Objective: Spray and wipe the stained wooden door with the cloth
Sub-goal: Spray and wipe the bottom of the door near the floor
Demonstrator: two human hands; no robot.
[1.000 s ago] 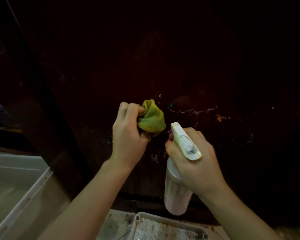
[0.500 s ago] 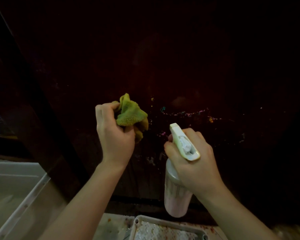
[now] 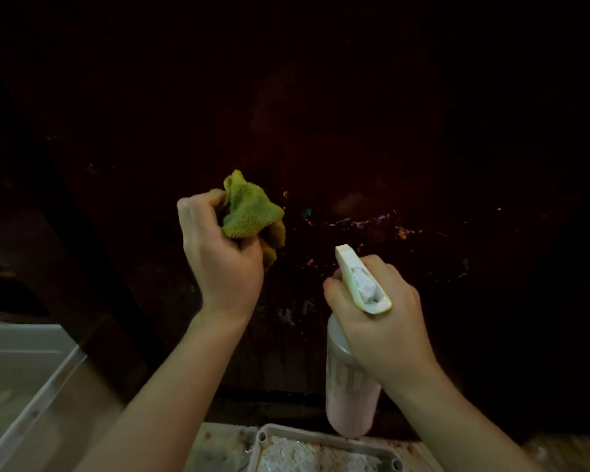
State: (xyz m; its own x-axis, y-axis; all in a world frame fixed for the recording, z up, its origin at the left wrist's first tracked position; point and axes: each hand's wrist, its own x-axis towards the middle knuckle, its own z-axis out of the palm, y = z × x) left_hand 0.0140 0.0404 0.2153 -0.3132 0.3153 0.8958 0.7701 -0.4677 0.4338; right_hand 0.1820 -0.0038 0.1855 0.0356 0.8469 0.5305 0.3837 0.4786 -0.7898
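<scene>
Door (image 3: 355, 114) fills the frame from 9 through 3 o'clock, dark wood, very dimly lit. I see coloured stain specks (image 3: 358, 223) strung out just right of centre, more scuffs lower near 6 o'clock.

Cloth (image 3: 249, 216), yellow-green, is balled in the left hand (image 3: 222, 264), fingers curled tight round it, at about 9 o'clock from the specks. Can't tell if it touches the wood.

Spray bottle (image 3: 351, 379) at 5 o'clock: right hand (image 3: 382, 308) wrapped round the neck, fingers over the trigger side, nozzle (image 3: 343, 250) aimed up at the door just under the specks.

Risks as I read them:
- Nozzle looks close to the wood, so I'd expect a wet patch and runs, not mist. Drips would land on the white tray (image 3: 321, 447) at 6 o'clock.
- Wadded cloth gives little contact face; likely smears pigment sideways.
- Poor light: easy to miss specks out toward 3 o'clock.
- Cloth hand sits near the spray line, may catch overspray.

White bin (image 3: 21, 369) at 8 o'clock, well clear.
</scene>
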